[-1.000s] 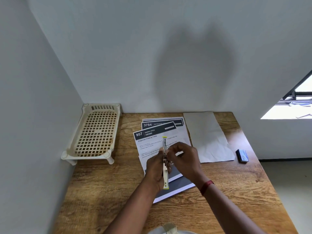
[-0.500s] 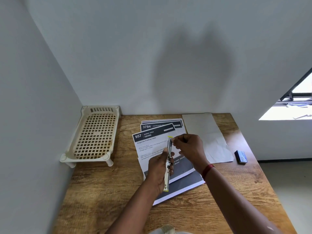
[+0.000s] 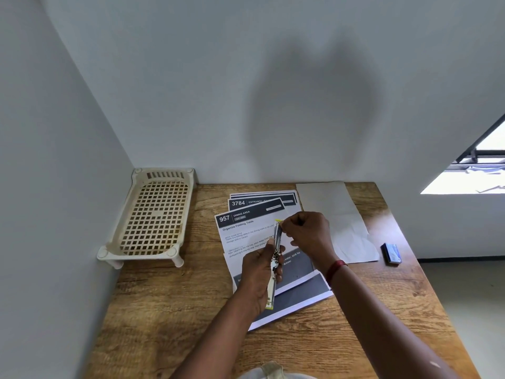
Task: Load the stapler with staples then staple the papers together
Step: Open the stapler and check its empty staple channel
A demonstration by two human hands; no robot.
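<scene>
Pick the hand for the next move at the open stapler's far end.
Right, probably. The right hand pinches the far tip of the stapler, and the small blue box lies off to that side. The left hand grips the stapler's middle, steadying it.

a bare room corner: wooden desk (image 3: 169, 318), white walls (image 3: 191, 77).

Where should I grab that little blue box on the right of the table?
Probably best to pinch the blue box across its long sides, coming from above: it lies flat on the table, clear of the blank sheet.
</scene>
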